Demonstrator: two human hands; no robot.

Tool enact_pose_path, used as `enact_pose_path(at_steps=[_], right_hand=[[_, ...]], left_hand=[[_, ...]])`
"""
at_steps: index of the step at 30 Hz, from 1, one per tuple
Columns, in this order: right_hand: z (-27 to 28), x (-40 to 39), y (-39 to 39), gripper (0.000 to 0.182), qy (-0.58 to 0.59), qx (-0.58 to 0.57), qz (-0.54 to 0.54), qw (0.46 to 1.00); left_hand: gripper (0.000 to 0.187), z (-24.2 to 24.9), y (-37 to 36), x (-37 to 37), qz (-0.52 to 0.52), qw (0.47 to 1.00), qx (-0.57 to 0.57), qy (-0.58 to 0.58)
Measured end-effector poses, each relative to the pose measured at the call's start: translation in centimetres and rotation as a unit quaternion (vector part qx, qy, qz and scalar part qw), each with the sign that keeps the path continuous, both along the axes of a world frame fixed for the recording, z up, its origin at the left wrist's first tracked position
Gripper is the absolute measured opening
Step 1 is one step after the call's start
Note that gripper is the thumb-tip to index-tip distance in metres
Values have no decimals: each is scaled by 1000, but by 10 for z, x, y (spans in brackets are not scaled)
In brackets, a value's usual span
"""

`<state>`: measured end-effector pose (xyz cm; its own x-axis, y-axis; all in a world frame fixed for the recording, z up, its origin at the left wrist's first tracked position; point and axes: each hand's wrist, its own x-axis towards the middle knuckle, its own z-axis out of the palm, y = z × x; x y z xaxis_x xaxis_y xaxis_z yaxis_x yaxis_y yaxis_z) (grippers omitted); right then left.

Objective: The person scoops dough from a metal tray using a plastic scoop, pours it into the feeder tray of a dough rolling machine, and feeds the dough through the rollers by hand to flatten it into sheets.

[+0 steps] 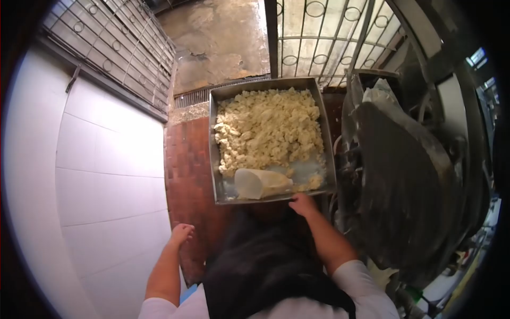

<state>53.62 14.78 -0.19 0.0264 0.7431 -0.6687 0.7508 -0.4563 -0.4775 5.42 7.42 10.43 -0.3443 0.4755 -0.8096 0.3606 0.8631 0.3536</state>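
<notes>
A large rectangular metal tray is in front of me, with a heap of pale yellow, crumbly, dough-like lumps over most of its bottom. At its near side lies a whitish, translucent scoop-like piece, wide and rounded at its left end, smeared with the crumbs. My right hand is closed on the tray's near rim, right of the middle. Away from the tray, my left hand hangs low at the left with loosely bent fingers and nothing visible in it.
On the left stands a white tiled wall; a bulky dark machine or covered object crowds the right side. Red-brown floor tiles show below. Beyond the tray are a floor grate, metal barred gates and wet concrete.
</notes>
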Motion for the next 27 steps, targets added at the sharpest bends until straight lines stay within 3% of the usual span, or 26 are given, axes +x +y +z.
enact_pose_path(at_steps=[5,7,11,14,17,18,19,22,24,25,27], right_hand=[[20,-57,61,35,-49,4,106,993],[5,-73,62,32,-92,19,126,988],[-21,-98,64,35,-182,-22,138,973],[-19,-110,68,33,-195,6,170,966],[-24,-117,74,35,-164,18,225,960],[-27,-116,77,37,-129,4,256,958],[-27,-116,80,37,-126,-4,255,959],[-2,-112,91,36,-62,0,222,973],[25,-99,109,42,-24,-23,83,996],[22,-89,111,42,-25,-24,86,996],[11,-52,112,49,67,-73,-141,985]], left_hand=[[27,-23,41,-12,-88,996,-21,-20],[31,-35,56,-24,-251,967,-25,-31],[38,-73,113,-78,-385,922,-28,-2],[40,-64,188,-98,-397,915,-42,63],[40,-75,266,-102,-384,919,70,48],[39,-71,299,-89,-408,910,59,47],[39,-82,322,-82,-429,894,119,52],[50,-69,386,-1,-343,923,162,-65],[56,-62,426,53,-446,871,196,-66],[58,-67,441,79,-472,848,230,-68],[59,-75,458,109,-494,825,266,-69]])
